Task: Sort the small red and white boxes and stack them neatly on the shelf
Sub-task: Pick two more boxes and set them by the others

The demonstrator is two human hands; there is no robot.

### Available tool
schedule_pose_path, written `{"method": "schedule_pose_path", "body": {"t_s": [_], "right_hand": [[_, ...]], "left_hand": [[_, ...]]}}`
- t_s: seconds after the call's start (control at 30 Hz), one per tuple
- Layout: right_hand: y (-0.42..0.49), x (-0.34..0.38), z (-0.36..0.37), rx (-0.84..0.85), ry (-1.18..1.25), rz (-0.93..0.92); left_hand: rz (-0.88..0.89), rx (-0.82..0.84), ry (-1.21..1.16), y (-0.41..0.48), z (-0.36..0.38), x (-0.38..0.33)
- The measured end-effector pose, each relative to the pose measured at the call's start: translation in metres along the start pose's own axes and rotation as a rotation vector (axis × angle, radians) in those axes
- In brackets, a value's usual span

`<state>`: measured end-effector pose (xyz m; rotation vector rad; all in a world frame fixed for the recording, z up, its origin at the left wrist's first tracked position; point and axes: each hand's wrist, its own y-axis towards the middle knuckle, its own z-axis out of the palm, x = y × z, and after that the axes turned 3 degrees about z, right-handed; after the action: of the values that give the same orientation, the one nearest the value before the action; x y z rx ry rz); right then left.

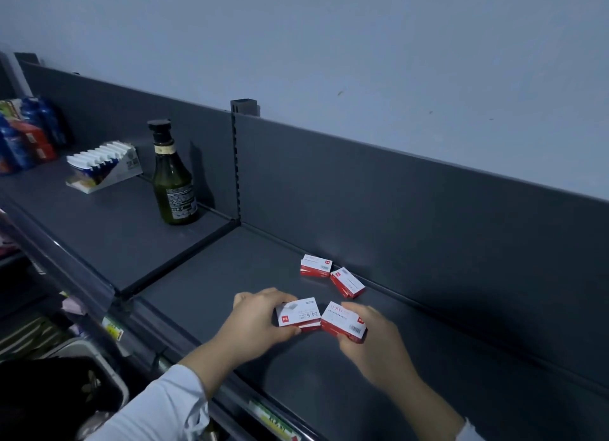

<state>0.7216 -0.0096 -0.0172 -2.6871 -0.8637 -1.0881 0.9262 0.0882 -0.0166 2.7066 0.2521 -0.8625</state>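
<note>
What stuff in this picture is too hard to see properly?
All in the head view:
- Small print on the left-hand box and right-hand box: too small and blurred, apart from "24/6".
- How many boxes the left hand and right hand each hold: fingers cover the sides.
- Label on the bottle: too small to read.
- The colourful packets: blurred and cut off by the left edge.

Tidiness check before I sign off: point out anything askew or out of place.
The back-left box and back-right box lie unstacked on the shelf at clashing angles. The near-left box, in the left hand, and near-right box, in the right hand, are skewed too.
</note>
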Motion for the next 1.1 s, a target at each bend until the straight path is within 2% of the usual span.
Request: {"method": "schedule_pose_path", "body": {"t_s": [0.37, 0.6, 0.77, 1.1], "right_hand": [[0.009, -0.011, 0.045, -0.050, 0.084, 0.210], [0.017, 0.003, 0.061, -0.124, 0.052, 0.346], [0.020, 0.006, 0.075, -0.208, -0.032, 0.379], [0.050, 0.014, 0.088, -0.332, -0.062, 0.473]], "left_hand": [[0.087, 0.206, 0.061, 0.038, 0.022, 0.047], [0.114, 0.180, 0.034, 0.063, 0.030, 0.077], [0.147, 0.178, 0.084, 0.082, 0.035, 0.084], [0.134, 0.187, -0.017, 0.107, 0.035, 0.095]]}}
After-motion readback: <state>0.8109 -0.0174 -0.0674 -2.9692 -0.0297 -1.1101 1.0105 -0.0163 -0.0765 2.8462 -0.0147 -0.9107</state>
